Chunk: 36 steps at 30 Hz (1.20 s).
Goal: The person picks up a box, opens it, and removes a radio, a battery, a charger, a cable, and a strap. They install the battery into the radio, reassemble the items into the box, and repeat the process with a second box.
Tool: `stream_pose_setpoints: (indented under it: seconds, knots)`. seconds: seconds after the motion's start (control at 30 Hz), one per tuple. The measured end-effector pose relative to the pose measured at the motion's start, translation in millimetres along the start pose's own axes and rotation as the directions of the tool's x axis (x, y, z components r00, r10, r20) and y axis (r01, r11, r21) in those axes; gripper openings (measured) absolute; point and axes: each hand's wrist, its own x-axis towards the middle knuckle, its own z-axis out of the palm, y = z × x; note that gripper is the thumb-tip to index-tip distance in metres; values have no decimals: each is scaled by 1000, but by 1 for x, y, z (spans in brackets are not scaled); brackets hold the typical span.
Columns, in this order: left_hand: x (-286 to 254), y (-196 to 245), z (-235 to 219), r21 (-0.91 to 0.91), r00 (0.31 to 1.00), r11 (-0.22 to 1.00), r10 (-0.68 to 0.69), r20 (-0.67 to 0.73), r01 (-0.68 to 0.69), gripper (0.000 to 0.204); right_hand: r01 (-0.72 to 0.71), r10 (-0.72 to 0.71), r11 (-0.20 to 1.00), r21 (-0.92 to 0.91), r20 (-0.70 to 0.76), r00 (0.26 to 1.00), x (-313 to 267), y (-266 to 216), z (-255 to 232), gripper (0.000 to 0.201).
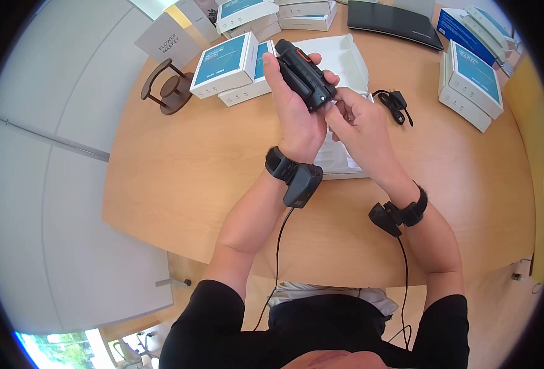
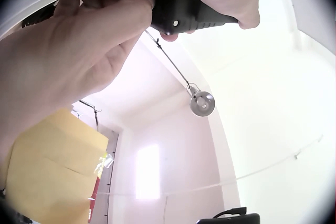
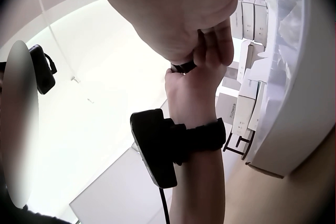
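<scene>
A black camcorder [image 1: 306,74] with an orange-red mark and a side strap lies tilted in my left hand [image 1: 299,123], gripped between thumb and fingers above the table. My right hand [image 1: 364,120] is at its near end, thumb and curled fingertips pinching at the corner. From below, the left wrist view shows the camcorder's dark underside [image 2: 176,11] with the right thumb [image 2: 137,8] against its edge. In the right wrist view the hands hide most of the camcorder. Beneath both hands sits an open white box [image 1: 349,166], its lid [image 1: 346,52] folded back.
Teal-and-white boxes [image 1: 226,64] stand at the back left, others [image 1: 472,83] at the right. A black cable with a plug [image 1: 396,101] lies right of the open box. A black laptop [image 1: 395,24] and a small brown wooden chair-shaped object [image 1: 172,92] are farther back.
</scene>
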Motion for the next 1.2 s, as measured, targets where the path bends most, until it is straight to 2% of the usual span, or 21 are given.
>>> stream_pose_setpoints:
  seconds: [0.27,0.37,0.47,0.5,0.57,0.67,0.73,0.87,0.97,1.07,1.1,1.2]
  knots:
    - [-2,-1,0,-21,999,999,29,20,-29,63,-78,75,995,61,40,996,1,-3,-3,26]
    - [2,2,-5,-9,999,999,42,33,-41,62,-113,101,988,108,112,989,6,-4,-8,29]
    - [4,2,-9,22,998,999,41,47,-42,60,147,-151,984,-100,-27,988,10,-5,-14,32]
    - [5,0,-11,40,997,998,37,65,-40,60,262,-277,942,-208,-48,960,11,-7,-15,35]
    - [4,-2,-9,99,997,995,15,76,-23,59,456,-520,783,-423,-43,853,14,-12,-16,42]
    - [-2,-5,0,182,997,983,-29,66,16,57,426,-513,697,-577,15,858,11,-15,-20,50]
    - [-2,-8,-1,178,996,984,-41,82,26,58,390,-466,718,-577,18,884,12,-14,-24,51]
    - [10,-4,-10,18,994,998,-62,92,61,55,342,-378,762,-550,52,924,11,-22,-31,49]
    - [23,8,-20,-42,996,999,10,92,-6,50,285,-295,784,-551,72,953,9,-38,-38,47]
    - [32,20,-26,-98,994,993,71,86,-62,47,236,-202,848,-474,123,972,8,-51,-50,45]
    - [31,23,-26,-79,994,994,81,75,-75,48,225,-198,858,-461,106,974,10,-50,-54,44]
    - [32,29,-29,-216,983,974,97,155,-63,47,205,-213,886,-417,29,977,13,-49,-59,44]
